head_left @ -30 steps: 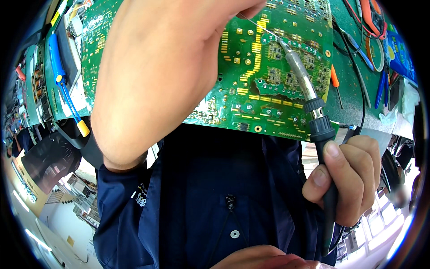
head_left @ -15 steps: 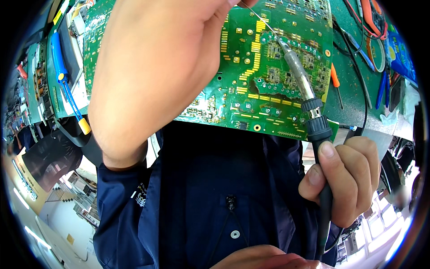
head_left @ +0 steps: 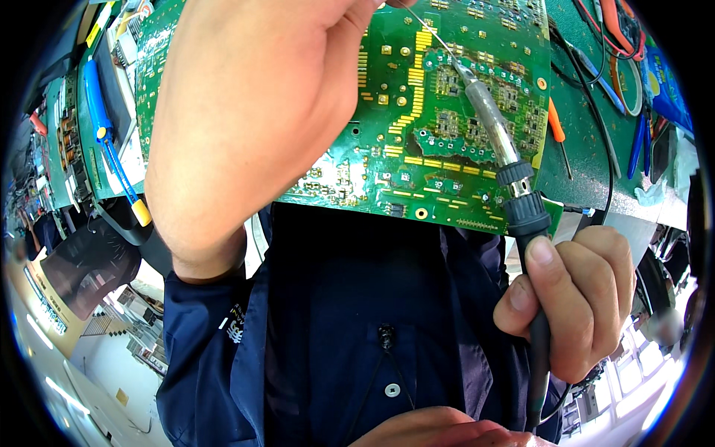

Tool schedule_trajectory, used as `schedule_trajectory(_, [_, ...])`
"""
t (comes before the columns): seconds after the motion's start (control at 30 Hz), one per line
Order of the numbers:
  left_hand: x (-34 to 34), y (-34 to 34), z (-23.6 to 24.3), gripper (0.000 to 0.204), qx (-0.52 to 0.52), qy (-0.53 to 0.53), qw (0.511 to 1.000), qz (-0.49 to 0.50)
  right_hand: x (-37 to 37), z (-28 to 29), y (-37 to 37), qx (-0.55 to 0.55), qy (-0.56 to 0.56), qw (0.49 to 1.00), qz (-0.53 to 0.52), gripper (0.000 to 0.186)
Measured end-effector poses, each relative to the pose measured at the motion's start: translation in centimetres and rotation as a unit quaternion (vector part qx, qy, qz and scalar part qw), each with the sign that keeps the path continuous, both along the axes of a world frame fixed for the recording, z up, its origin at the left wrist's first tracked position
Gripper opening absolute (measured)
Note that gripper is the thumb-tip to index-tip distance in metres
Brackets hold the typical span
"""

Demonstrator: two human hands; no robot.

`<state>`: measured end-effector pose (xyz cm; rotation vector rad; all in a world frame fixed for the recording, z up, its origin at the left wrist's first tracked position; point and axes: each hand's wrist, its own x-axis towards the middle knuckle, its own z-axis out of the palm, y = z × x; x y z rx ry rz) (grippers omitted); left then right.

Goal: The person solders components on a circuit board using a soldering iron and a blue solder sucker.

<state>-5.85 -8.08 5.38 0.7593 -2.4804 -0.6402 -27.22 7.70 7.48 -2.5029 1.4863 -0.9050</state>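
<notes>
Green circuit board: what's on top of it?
Gold pads and tiny parts show on the circuit board. The soldering iron reaches over its right side. The left arm covers part, hiding whatever's there.

Navy clothing [head_left: 335,313] bears white markings [head_left: 236,333] on one sleeve [head_left: 195,350].

The left forearm [head_left: 238,134] reaches far from a bent elbow, the left hand [head_left: 354,18] partly cut off. Near right, the right hand [head_left: 581,298] grips, fingers curled.
</notes>
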Motion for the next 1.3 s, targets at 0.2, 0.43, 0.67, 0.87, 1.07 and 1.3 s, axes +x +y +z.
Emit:
schedule_trajectory(0.2, [-1.0,0.0,0.3,0.008,-0.018,0.000,1.000,0.020,0.1,-0.1,0.0,-0.009,0.004,1.000,-0.004,0.023])
schedule_trajectory(0.43, [-2.1,0.0,0.7,0.008,-0.038,-0.009,0.998,0.040,0.2,-0.2,0.0,-0.010,-0.001,1.000,-0.007,0.022])
schedule_trajectory(0.67, [-2.5,0.1,0.9,0.008,-0.047,-0.019,0.997,0.052,-0.1,0.0,-0.1,0.000,-0.001,1.000,-0.002,0.022])
schedule_trajectory(0.87, [-3.1,0.1,1.3,0.008,-0.054,-0.032,0.996,0.063,0.2,-0.1,0.0,-0.009,0.001,1.000,-0.009,0.023])
schedule_trajectory(1.07, [-3.3,0.4,1.6,0.011,-0.030,-0.017,0.997,0.067,0.5,-0.2,0.1,-0.020,0.001,1.000,-0.021,0.022])
schedule_trajectory(1.3, [-3.7,0.8,1.3,0.012,-0.096,-0.082,0.988,0.089,0.5,-0.2,0.2,-0.022,0.004,0.999,-0.023,0.023])
